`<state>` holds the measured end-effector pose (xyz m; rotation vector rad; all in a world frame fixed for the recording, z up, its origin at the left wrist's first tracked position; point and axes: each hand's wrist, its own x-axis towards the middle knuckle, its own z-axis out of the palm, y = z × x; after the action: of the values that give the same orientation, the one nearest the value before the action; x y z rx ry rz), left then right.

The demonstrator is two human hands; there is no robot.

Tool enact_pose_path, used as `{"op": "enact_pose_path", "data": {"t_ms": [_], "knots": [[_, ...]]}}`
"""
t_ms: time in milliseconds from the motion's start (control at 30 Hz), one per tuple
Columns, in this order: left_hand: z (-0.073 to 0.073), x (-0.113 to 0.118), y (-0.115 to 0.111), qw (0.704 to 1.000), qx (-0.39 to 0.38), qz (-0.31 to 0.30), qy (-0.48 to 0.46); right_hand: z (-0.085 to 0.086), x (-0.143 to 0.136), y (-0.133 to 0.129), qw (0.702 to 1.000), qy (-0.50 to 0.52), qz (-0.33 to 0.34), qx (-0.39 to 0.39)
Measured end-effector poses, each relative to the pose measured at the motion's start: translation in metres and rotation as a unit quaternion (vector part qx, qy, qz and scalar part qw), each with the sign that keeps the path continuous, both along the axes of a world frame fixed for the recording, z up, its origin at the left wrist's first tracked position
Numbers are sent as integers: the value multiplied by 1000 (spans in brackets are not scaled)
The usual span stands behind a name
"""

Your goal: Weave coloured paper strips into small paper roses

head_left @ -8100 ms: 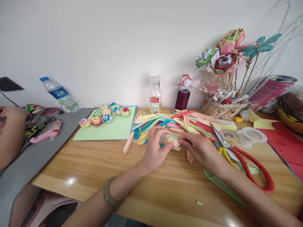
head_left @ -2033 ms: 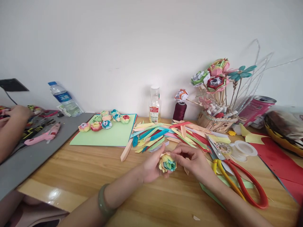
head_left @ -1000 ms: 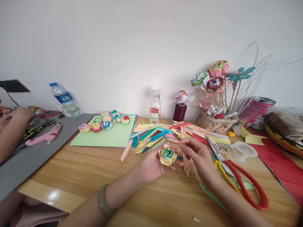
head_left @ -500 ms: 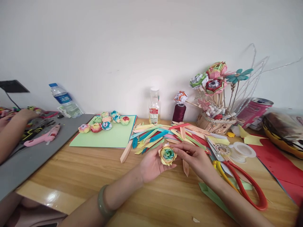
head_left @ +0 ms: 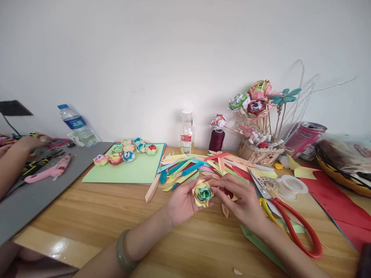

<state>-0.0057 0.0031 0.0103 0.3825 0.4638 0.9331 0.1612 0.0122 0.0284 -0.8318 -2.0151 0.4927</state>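
A folded paper flower (head_left: 202, 193), yellow and peach outside with a green and blue centre, rests in my left hand (head_left: 182, 202), whose fingers curl round it from behind. My right hand (head_left: 236, 195) touches the flower's right edge with thumb and fingertips pinched on its outer petals. Just behind both hands lies a pile of folded paper strips (head_left: 185, 168) in many colours. Several finished paper flowers (head_left: 116, 158) sit on a light green sheet (head_left: 124, 175) to the left.
Scissors (head_left: 298, 227), a clear spool (head_left: 294, 184) and red paper (head_left: 336, 200) lie right. Behind stand a glue bottle (head_left: 187, 135), purple thread (head_left: 216, 140) and a flower basket (head_left: 257, 154). At far left, another person's arm (head_left: 13, 164) is near a pink glue gun (head_left: 49, 172).
The flower is turned and tilted a little in my left hand. My right hand's fingers have shifted along its right edge and are more bent. The whole view has moved slightly.
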Motion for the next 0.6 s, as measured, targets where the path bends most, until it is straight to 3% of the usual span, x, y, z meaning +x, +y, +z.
{"op": "enact_pose_path", "data": {"t_ms": [133, 400, 600], "knots": [[-1, 0, 0, 1000, 15, 5, 18, -4, 3, 1, 995, -43, -7, 87], [-2, 1, 0, 997, 52, 20, 47, -7, 5, 2, 979, -116, -42, 165], [-5, -4, 1, 986, 21, -130, 106, -7, 9, 1, 975, -108, -11, 196]]}}
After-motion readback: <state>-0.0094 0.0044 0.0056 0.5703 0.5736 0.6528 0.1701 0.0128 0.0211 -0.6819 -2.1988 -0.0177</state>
